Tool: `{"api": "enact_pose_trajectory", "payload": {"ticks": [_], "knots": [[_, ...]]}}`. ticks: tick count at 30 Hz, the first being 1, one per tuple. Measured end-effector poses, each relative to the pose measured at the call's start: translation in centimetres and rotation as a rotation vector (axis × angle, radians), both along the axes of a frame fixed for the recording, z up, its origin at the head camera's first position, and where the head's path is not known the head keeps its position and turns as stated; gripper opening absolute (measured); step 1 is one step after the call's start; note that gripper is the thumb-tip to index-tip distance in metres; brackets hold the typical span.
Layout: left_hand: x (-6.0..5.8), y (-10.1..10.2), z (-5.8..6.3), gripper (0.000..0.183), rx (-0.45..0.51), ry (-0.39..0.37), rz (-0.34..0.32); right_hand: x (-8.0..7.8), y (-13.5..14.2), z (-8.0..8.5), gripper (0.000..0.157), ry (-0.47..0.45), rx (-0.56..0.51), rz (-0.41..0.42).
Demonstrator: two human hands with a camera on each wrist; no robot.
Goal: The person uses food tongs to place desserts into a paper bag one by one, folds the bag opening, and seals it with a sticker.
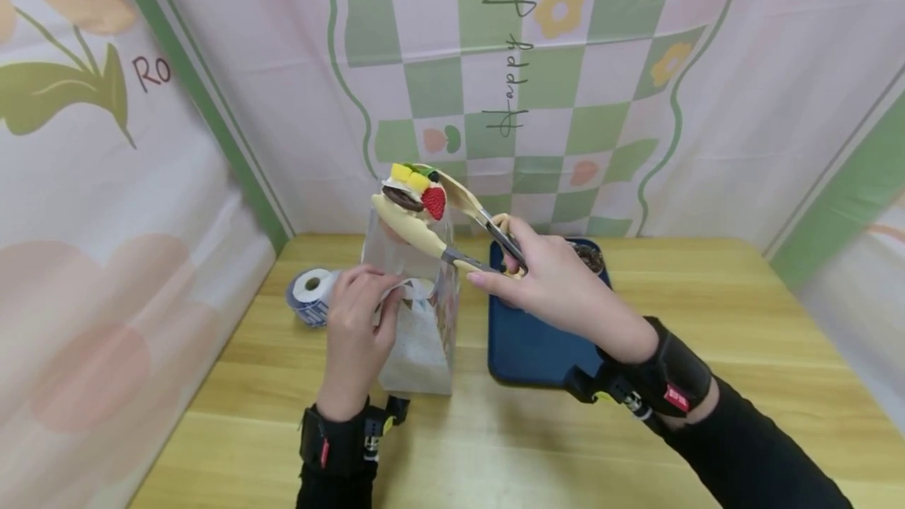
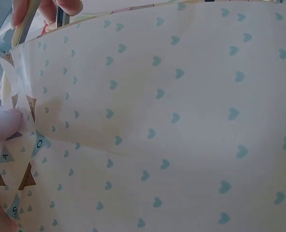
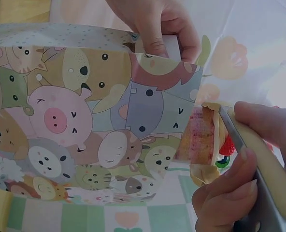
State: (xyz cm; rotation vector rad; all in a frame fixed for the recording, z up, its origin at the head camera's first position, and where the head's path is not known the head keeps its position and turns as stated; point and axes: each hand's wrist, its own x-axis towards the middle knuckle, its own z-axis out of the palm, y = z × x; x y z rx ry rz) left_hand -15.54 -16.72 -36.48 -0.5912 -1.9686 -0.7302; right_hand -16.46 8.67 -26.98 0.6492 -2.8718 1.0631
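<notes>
My right hand point(image 1: 558, 281) grips a pair of tongs point(image 1: 413, 232) with pale yellow ends and grey arms. Between those ends is a slice of cake point(image 3: 197, 137), topped with cream, yellow fruit cubes, a strawberry and a dark biscuit. The slice hangs over the top of a tall paper bag point(image 1: 417, 352). Teal hearts cover one face of the bag in the left wrist view; cartoon animals cover another in the right wrist view. My left hand point(image 1: 360, 320) pinches the bag's upper edge between thumb and fingers.
Left of the bag, a white roll point(image 1: 313, 286) with a blue printed wrapper rests on the wooden table point(image 1: 467, 454). A dark blue tray point(image 1: 540, 348) lies to the right, with a dark-topped item point(image 1: 588, 258) at its back. A patterned curtain point(image 1: 488, 85) hangs behind.
</notes>
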Motion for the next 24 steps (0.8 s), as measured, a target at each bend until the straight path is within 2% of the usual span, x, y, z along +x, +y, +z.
{"api": "enact_pose_trajectory", "payload": {"ticks": [7,15,24], "knots": [[-0.1,0.1,0.1,0.009,0.0,0.01,-0.008,-0.4,-0.1,-0.1,0.068,-0.017,0.005,-0.021],[-0.1,0.1,0.0,0.009,0.002,0.028,-0.014,-0.2,1.3,-0.5,0.058,-0.004,-0.008,-0.083],[-0.2,0.2,-0.1,0.009,0.003,0.025,-0.022,0.0,3.7,-2.3,0.058,-0.065,-0.092,-0.138]]}}
